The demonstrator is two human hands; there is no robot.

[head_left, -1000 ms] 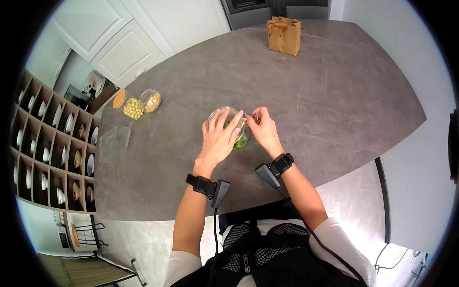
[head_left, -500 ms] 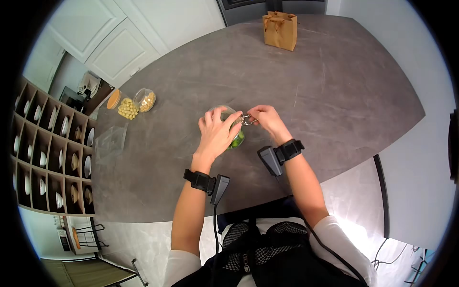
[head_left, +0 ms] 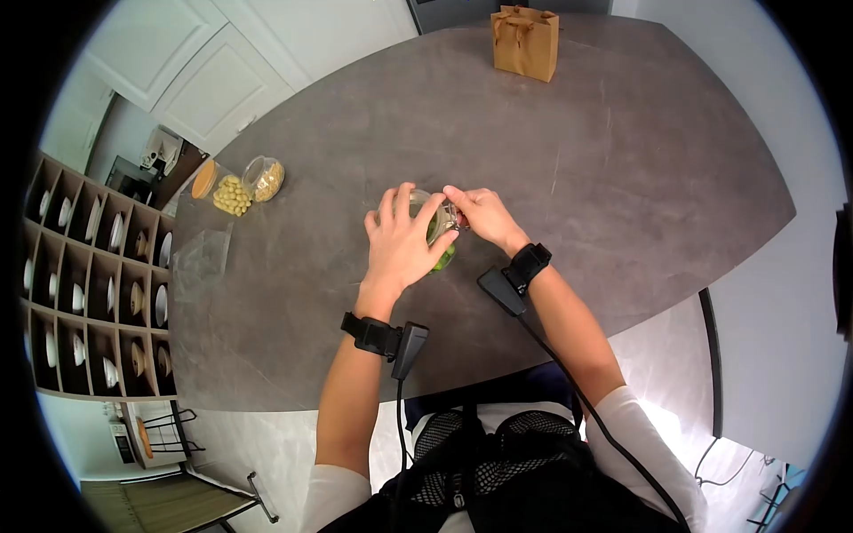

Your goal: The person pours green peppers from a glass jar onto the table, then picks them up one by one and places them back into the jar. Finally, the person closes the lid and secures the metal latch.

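Observation:
Near the middle of the table stands a clear glass jar (head_left: 443,258) with green contents, partly hidden by my hands. My left hand (head_left: 398,242) lies over its top, the fingers spread across the lid and the thumb on the near right side. At the jar's right rim, my right hand (head_left: 490,220) is closed around the wire clasp (head_left: 454,216), its thumb stretched toward the lid. The fingers of that hand hide most of the clasp.
On the left side are a wooden-lidded jar of pale nuts (head_left: 232,195) and an open-looking jar (head_left: 265,180) with beige bits. A clear plastic piece (head_left: 203,260) lies nearer. A brown paper bag (head_left: 526,46) stands at the far edge. A dish shelf (head_left: 98,284) borders the left.
My right hand has moved in against the jar's rim, and its thumb has come up beside the lid. The clasp showed more plainly before. My left hand stays on the lid.

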